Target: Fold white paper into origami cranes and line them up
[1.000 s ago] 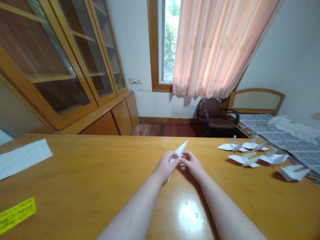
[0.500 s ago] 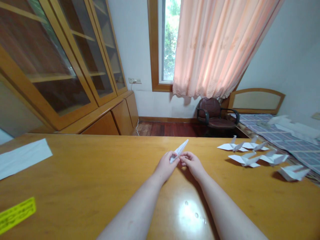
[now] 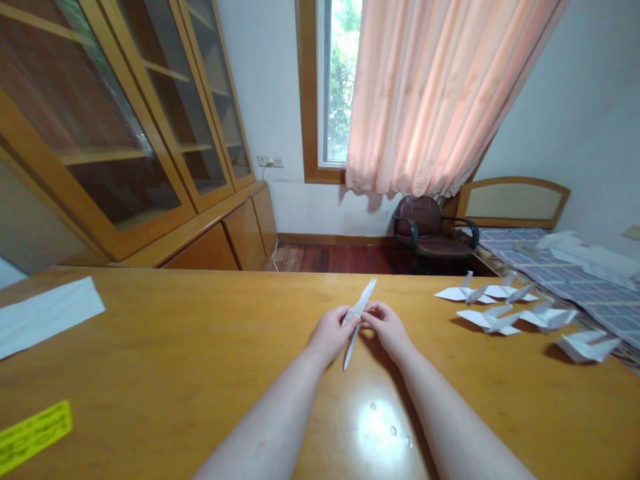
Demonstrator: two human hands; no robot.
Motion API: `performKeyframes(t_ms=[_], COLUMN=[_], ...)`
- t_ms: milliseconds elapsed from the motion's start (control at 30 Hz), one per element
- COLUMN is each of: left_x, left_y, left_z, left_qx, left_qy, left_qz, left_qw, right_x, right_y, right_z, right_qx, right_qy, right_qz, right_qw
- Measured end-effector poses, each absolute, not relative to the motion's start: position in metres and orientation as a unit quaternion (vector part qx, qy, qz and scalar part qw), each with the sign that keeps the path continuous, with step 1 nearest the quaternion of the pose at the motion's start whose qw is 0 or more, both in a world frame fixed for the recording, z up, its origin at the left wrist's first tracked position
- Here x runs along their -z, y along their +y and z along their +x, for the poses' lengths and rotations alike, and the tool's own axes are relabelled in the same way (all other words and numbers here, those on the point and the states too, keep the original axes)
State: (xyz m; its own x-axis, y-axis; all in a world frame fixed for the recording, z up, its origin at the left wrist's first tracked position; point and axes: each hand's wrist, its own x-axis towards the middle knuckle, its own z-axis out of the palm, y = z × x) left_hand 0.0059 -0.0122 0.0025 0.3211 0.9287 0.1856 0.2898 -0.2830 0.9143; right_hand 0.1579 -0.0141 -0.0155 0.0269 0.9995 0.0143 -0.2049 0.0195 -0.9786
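Observation:
A folded white paper piece (image 3: 361, 304), narrow and pointed, is held above the middle of the table. A slim point of it now reaches down toward me below the fingers, while a longer part slants up and away. My left hand (image 3: 332, 333) is closed on its left side, thumb on top. From the right, my right hand (image 3: 387, 328) pinches the same paper near its middle; some of the fingertips hide behind it. Several folded paper cranes (image 3: 489, 320) stand at the right of the table.
The wooden table (image 3: 200, 360) spans the foreground. White paper sheets (image 3: 50, 313) lie at the left, above a yellow label (image 3: 35, 435) with dark writing. Beyond are a glass-door cabinet (image 3: 190, 100), an office chair (image 3: 425, 227) and a bed (image 3: 530, 243).
A thin point of the folded paper has come out downward between my hands, toward me. The paper's upper part stands a little steeper. Both hands have barely moved.

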Motion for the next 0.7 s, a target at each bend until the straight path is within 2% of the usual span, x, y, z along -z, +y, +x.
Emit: performKeyframes(t_ms=[133, 367, 600, 700], left_x=[-0.0058, -0.0053, -0.0051, -0.0038], left_y=[-0.0142, -0.0148, -0.01, -0.0092], left_z=[0.0066, 0.0054, 0.0013, 0.0022], left_qx=[-0.396, -0.404, -0.417, -0.41], left_qy=[0.423, 0.421, 0.431, 0.436], left_qz=[0.691, 0.68, 0.723, 0.725], left_qw=[0.433, 0.444, 0.343, 0.341], right_x=[0.0144, 0.0113, 0.0096, 0.0105], right_y=[-0.012, -0.015, -0.0157, -0.0156], right_z=[0.1572, 0.1556, 0.16, 0.1608], right_qx=[-0.528, -0.558, -0.485, -0.481], right_qy=[-0.431, -0.446, -0.475, -0.472], right_qz=[-0.451, -0.446, -0.494, -0.487], right_qw=[0.576, 0.539, 0.544, 0.556])
